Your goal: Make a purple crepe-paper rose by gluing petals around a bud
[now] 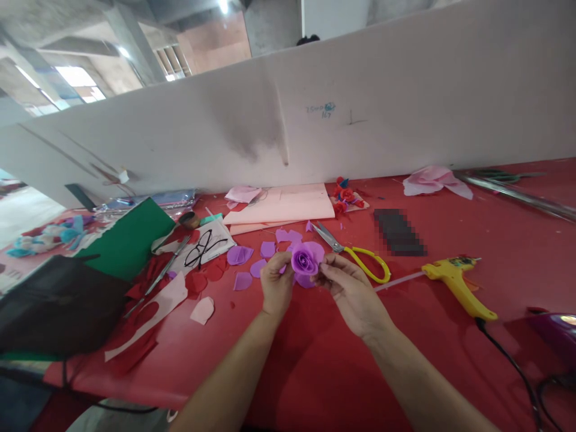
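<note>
Between my two hands is a purple artificial rose [305, 260] with layered petals, its spiral centre facing me. My left hand [276, 282] has its fingers closed on the flower's left side. With thumb and fingers pinched, my right hand [344, 287] grips the right edge of its petals. Loose purple petals [240, 255] lie on the red table just behind and left of the flower. Scissors with yellow handles [366, 263] rest open behind my right hand. Farther right lies a yellow glue gun [459, 285] with a glue stick in its back end.
Eyeglasses [204, 248], red and pink scraps [202, 310], a green sheet [130, 240] and a black bag [58, 306] occupy the left. Pink sheets [288, 205] and red flowers [346, 195] lie near the white partition [202, 132]. A black cord [508, 360] trails from the glue gun.
</note>
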A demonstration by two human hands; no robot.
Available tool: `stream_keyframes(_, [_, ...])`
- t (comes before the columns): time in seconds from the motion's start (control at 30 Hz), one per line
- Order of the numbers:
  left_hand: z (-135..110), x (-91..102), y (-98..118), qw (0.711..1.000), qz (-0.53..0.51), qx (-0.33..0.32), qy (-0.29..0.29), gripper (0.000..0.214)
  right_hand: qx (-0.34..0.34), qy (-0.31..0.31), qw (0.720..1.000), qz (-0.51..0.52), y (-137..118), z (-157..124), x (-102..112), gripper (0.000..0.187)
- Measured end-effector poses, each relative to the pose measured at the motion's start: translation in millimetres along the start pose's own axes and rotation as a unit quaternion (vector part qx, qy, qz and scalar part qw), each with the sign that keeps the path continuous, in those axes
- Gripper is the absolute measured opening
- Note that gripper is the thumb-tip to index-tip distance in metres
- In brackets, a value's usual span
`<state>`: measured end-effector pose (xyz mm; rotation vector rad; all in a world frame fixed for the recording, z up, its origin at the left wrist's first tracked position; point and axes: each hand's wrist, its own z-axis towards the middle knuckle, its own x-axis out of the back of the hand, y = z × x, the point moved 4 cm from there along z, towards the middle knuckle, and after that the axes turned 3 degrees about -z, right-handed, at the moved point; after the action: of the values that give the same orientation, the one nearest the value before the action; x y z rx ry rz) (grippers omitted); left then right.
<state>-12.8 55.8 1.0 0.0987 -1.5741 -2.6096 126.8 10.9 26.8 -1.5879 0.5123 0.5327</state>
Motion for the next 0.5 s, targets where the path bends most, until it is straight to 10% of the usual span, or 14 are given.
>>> stream_keyframes(0.5, [0.4, -0.2, 10.3, 0.998, 0.052, -0.045, 0.0, 0.008, 0.07, 0.031, 0.997, -0.024, -8.1, -4.5, 2.4, 0.013])
